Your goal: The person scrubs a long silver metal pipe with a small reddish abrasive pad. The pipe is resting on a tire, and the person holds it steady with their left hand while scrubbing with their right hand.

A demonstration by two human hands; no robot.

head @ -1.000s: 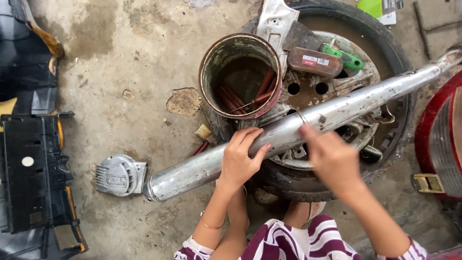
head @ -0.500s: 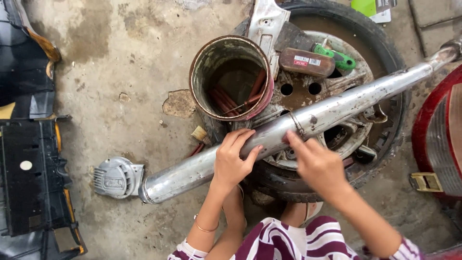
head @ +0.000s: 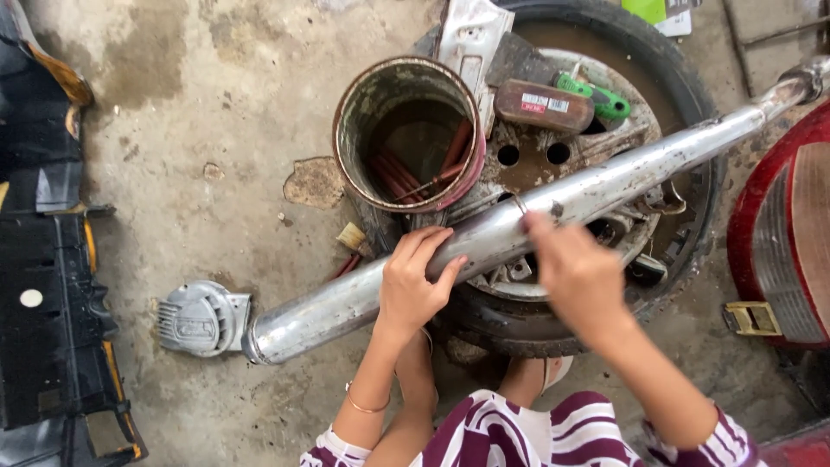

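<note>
A long chrome exhaust pipe (head: 622, 177) lies slanted across a wheel with a black tyre (head: 692, 104), its wide end down at the left near the floor. My left hand (head: 411, 281) wraps over the pipe's thick lower part. My right hand (head: 575, 272) rests on the pipe's middle, fingers bent against the metal near a small clamp. A rusty round can (head: 406, 134) with red rods inside stands on the wheel's left side.
A grey engine cover (head: 201, 318) lies on the concrete by the pipe's end. Black body panels (head: 47, 320) fill the left edge. A red curved part (head: 778, 233) sits at the right. A green-handled tool (head: 596, 97) and a brown block (head: 545, 105) rest on the wheel.
My right hand has slid slightly along the pipe. The view has shifted a little; the pipe and my left hand stay where they were.
</note>
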